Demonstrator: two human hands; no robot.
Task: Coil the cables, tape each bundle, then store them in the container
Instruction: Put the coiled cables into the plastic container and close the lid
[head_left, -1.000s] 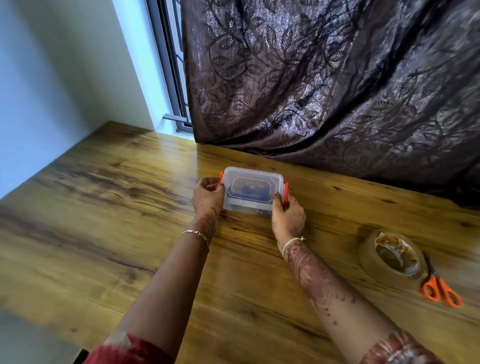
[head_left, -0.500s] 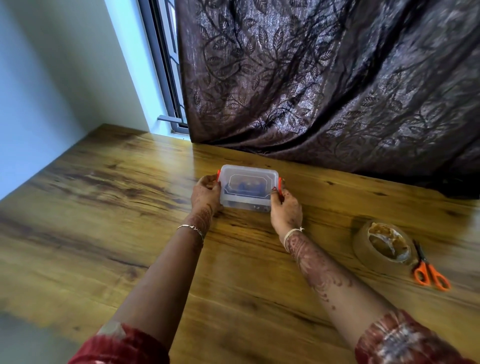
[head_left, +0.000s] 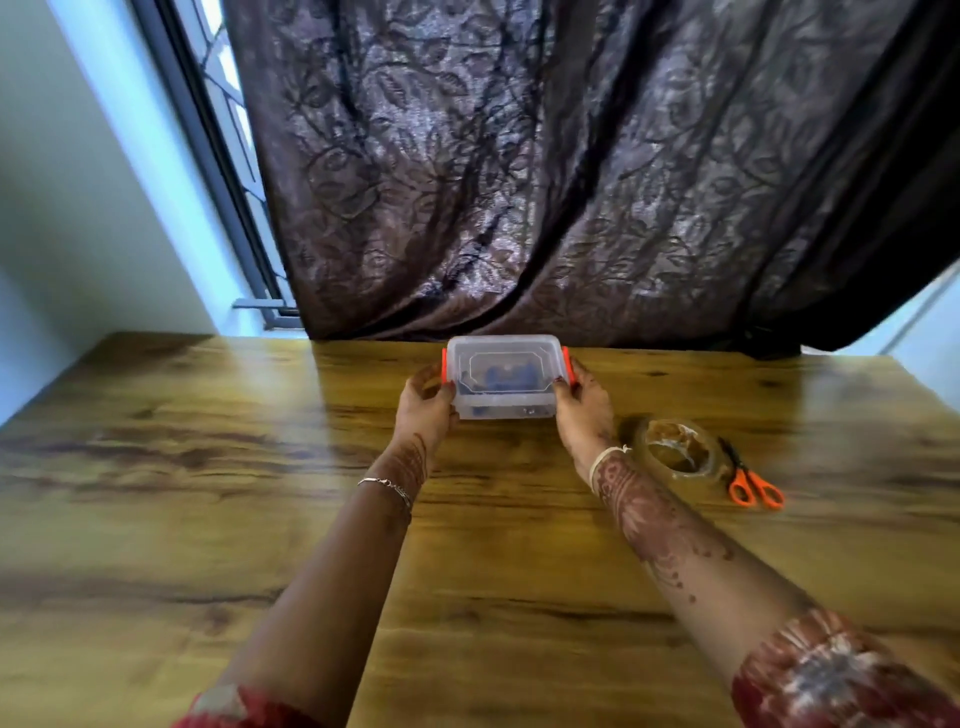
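Observation:
A small clear plastic container (head_left: 503, 413) with a lid and orange side clips sits near the far edge of the wooden table (head_left: 208, 493). Dark blue cables (head_left: 501, 375) show dimly through the lid. My left hand (head_left: 425, 408) grips the container's left end and my right hand (head_left: 582, 410) grips its right end. The picture is blurred, so whether the container touches the table is unclear.
A roll of brown tape (head_left: 680, 451) lies on the table to the right of my right wrist, with orange-handled scissors (head_left: 750, 480) beside it. A dark patterned curtain (head_left: 571, 182) hangs just behind the container, and a window frame (head_left: 228, 171) stands at the back left.
Both hands have kept hold of the container and pushed it farther away, close to the curtain. The view has tilted up and swung right.

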